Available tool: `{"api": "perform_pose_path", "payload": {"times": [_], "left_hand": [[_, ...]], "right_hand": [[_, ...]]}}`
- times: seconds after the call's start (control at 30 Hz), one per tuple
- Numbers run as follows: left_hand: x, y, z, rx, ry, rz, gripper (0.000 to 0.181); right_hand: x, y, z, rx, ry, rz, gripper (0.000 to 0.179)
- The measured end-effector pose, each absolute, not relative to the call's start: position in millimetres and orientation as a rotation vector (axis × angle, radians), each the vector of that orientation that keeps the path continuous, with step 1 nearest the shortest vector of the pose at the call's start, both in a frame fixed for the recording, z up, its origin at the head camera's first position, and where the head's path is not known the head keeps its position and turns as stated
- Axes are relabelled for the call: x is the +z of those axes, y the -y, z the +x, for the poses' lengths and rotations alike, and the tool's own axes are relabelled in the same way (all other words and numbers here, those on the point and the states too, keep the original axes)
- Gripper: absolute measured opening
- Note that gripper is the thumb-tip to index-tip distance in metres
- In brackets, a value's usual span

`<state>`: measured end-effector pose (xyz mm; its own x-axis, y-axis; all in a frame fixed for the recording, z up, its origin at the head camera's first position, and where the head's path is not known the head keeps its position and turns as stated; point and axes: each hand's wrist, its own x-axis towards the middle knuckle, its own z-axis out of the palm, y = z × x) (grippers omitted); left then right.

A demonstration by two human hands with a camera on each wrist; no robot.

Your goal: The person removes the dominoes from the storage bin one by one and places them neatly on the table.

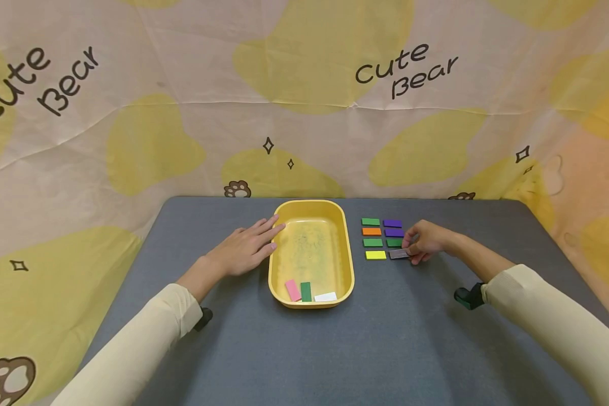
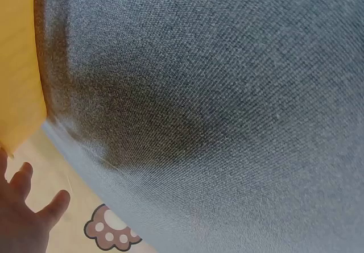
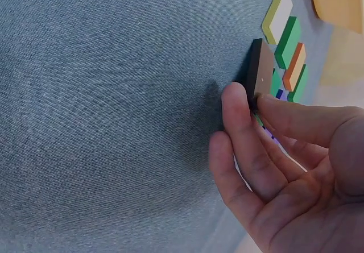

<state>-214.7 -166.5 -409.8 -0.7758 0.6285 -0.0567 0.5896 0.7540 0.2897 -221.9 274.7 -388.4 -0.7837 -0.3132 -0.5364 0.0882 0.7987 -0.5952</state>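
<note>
With its thumb and fingers, my right hand [image 1: 427, 241] pinches one end of a dark grey rectangular block [image 1: 398, 254], low over the table at the near end of a column. Just beyond it lie a green block [image 1: 393, 242] and two purple blocks [image 1: 393, 232]. My left hand [image 1: 243, 249] has its fingers spread, the tips at the left rim of a yellow plastic tray [image 1: 272, 276]. In the left wrist view, part of that hand [image 2: 25, 213] shows at the lower left, below the tray's side [image 2: 20, 65].
A second column beside the tray holds a yellow block [image 1: 375, 255], an orange block [image 1: 371, 231] and green blocks. Inside the tray's near end are a pink block [image 1: 292, 290], a green block [image 1: 305, 292] and a white block [image 1: 326, 296]. A printed cloth [image 1: 304, 129] hangs behind the table.
</note>
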Motion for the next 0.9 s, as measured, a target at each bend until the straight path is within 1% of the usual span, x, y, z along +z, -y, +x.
{"api": "perform_pose_path", "payload": {"times": [0.4, 0.6, 0.77, 0.9], "left_hand": [[-411, 167, -215, 0.389, -2.799, 0.990, 0.057], [-411, 166, -216, 0.391, -2.801, 0.979, 0.056], [-411, 166, -216, 0.383, -2.804, 0.978, 0.056], [-411, 166, -216, 0.387, -2.804, 0.976, 0.055]], "right_hand": [[-388, -277, -222, -0.845, -2.330, -0.197, 0.016], [-384, -279, -221, -0.831, -2.340, -0.182, 0.020], [-377, -278, -223, -0.812, -2.350, -0.171, 0.023], [-364, -271, -229, -0.819, -2.364, -0.191, 0.028]]}}
